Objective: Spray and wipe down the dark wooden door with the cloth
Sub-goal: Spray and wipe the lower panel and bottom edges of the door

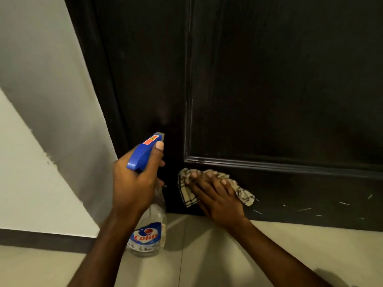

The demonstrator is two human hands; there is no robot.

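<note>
The dark wooden door (269, 90) fills the upper right, with a recessed panel and a raised moulding near its foot. My left hand (132, 183) grips the neck of a clear spray bottle (149, 228) with a blue trigger head, nozzle aimed at the door's lower left. My right hand (217, 195) lies flat with straight fingers on a checked beige cloth (244, 195), pressing it against the door's bottom rail below the moulding.
A white wall (41, 121) runs along the left with a dark skirting strip (41, 239). Pale floor tiles (269, 245) lie below the door. Light scratch marks (310, 209) show on the bottom rail at the right.
</note>
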